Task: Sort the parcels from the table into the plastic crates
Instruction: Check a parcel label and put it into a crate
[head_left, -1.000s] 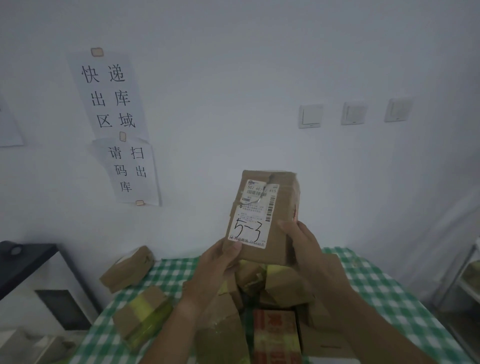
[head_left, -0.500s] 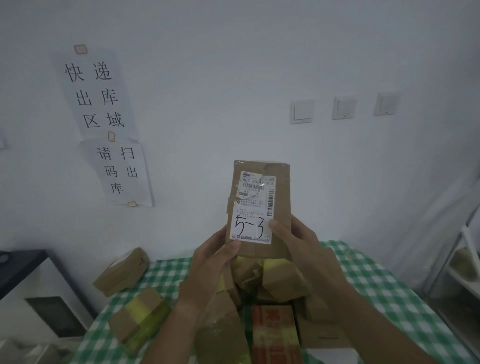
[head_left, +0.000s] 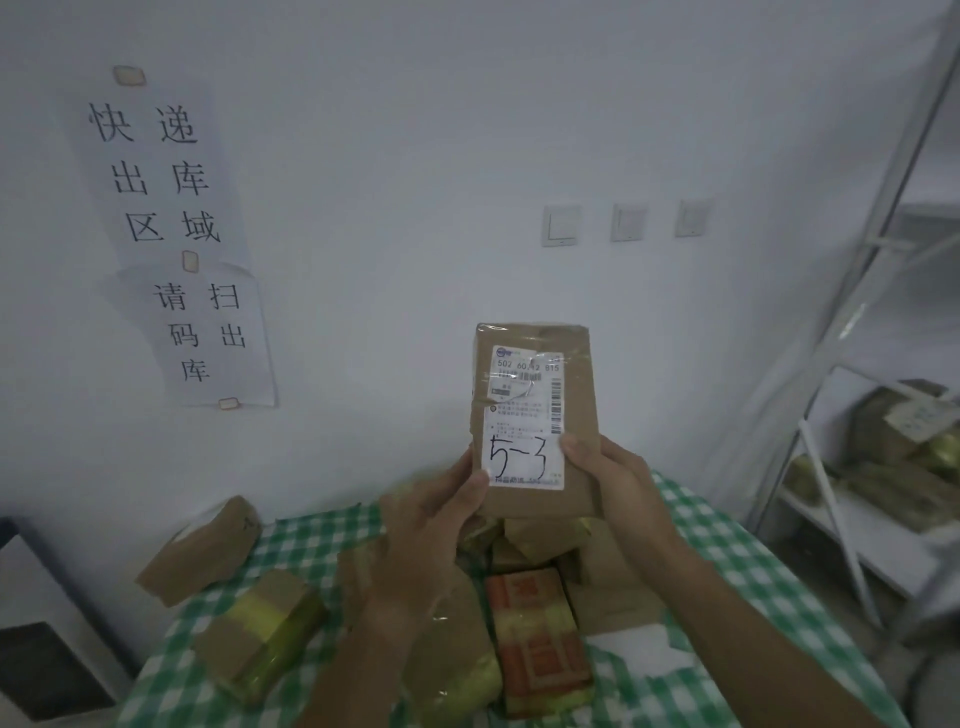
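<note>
Both hands grasp one brown parcel (head_left: 535, 415) upright above the desk (head_left: 737, 551): the left hand (head_left: 431, 525) pinches its lower left edge, the right hand (head_left: 618, 483) its lower right, thumbs on the label (head_left: 524, 421). To do this step well, I'd keep thumbs off the handwritten "5~3", read it, then choose the matching crate; no crates are in view. Below the grip lie more parcels (head_left: 535, 634) on green checked cloth. Left of it hang paper wall signs (head_left: 171, 228); right of it stands a white shelf (head_left: 852, 519) with packages
</note>
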